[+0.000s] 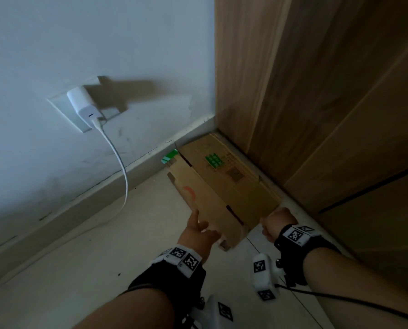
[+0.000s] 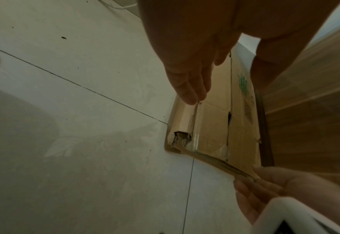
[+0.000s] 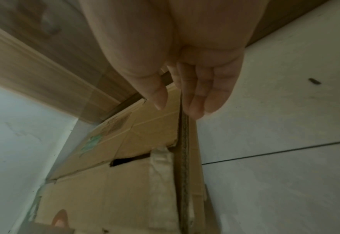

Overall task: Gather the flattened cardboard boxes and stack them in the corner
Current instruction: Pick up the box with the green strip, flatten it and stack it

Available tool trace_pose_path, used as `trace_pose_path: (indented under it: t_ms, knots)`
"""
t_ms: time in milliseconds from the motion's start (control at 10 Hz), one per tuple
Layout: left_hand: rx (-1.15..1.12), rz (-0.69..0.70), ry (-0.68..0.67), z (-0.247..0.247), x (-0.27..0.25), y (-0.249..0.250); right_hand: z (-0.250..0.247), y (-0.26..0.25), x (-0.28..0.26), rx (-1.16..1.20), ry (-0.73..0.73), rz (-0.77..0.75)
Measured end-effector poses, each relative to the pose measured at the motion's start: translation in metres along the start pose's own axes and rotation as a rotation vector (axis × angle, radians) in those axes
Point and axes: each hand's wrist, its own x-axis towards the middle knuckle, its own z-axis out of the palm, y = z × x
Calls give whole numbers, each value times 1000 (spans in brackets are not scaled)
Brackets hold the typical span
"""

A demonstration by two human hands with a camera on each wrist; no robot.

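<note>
Charger cable (image 1: 121,162): hangs from the wall socket well left of the stack; a sideways shove could snag it.
Left hand (image 1: 199,230): fingers straight, touching the cardboard's near-left edge, holding nothing.
Flattened boxes (image 1: 224,184): on the floor in the corner, against the wooden panel (image 1: 316,91); layers look uneven and could slide.
Right hand (image 1: 277,223): pinches the near-right edge; lifting there could drag the top sheet off.

Left hand (image 1: 199,230) fingers extended; right hand (image 1: 277,222) pinching.
</note>
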Motion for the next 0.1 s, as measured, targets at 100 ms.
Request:
trace_pose_path:
  t_ms: [100]
  knots:
    - [-6,46,3,-1,-3,1,4,4,2,16,136,-18]
